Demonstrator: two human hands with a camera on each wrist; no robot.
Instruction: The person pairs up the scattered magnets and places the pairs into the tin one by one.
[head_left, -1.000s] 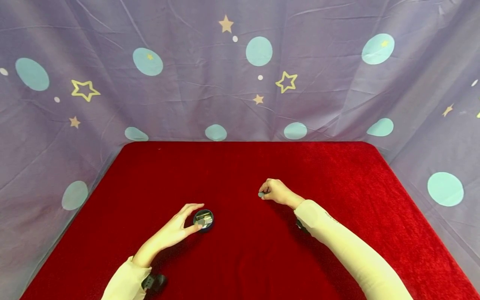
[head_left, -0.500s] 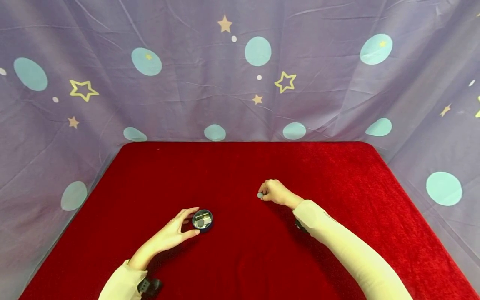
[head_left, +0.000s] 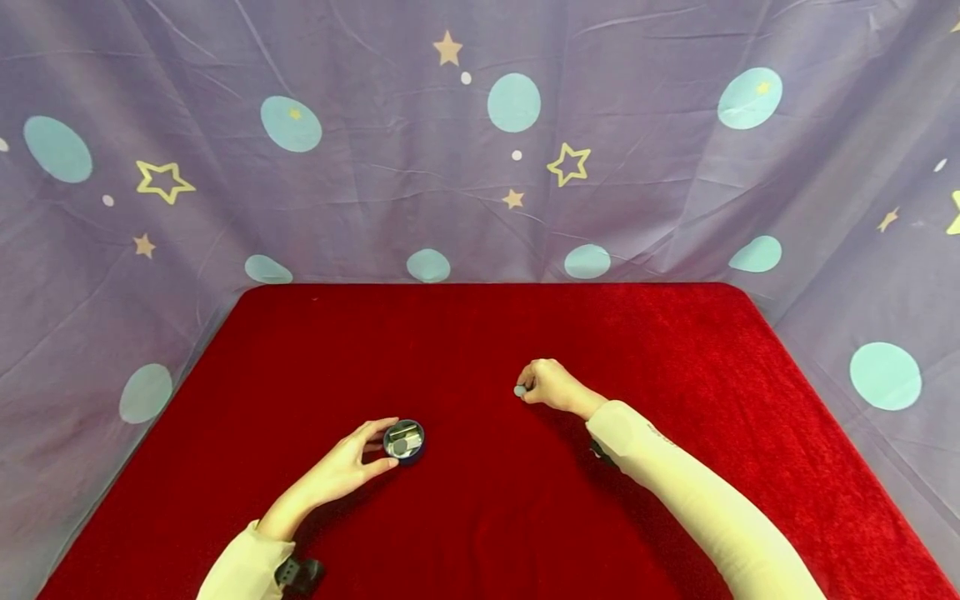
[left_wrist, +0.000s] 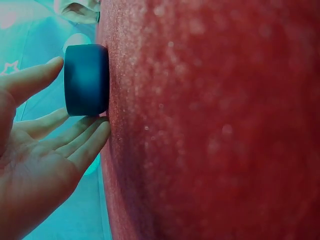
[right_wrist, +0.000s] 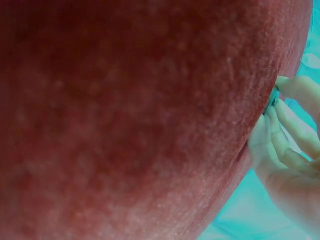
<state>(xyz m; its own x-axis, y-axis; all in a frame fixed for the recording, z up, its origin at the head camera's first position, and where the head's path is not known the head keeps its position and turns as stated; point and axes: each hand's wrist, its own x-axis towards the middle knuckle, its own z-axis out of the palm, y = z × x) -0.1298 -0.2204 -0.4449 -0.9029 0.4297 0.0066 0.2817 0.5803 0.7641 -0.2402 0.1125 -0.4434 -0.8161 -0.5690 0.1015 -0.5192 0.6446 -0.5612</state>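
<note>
A round dark blue container (head_left: 419, 454) stands on the red cloth left of centre in the head view. Its top shows shiny silver pieces, a grey disc and a yellowish bar. My left hand (head_left: 347, 467) holds it loosely, thumb at the near rim and forefinger at the far rim. In the left wrist view the container's smooth side (left_wrist: 86, 80) shows, with the other fingers (left_wrist: 90, 145) low beside it near the cloth. Farther right, my right hand (head_left: 551, 385) pinches a small grey coin-like disc (head_left: 519, 390) close over the cloth; fingers mostly hide it in the right wrist view.
Red velvety cloth (head_left: 480, 333) covers the table. A purple curtain (head_left: 420, 167) with stars and pale blue dots hangs behind it and at both sides. A dark wrist device (head_left: 300, 575) sits at the left cuff.
The left fingers and thumb have drawn back from over the container's top to its rim. The right hand stays almost still with the disc.
</note>
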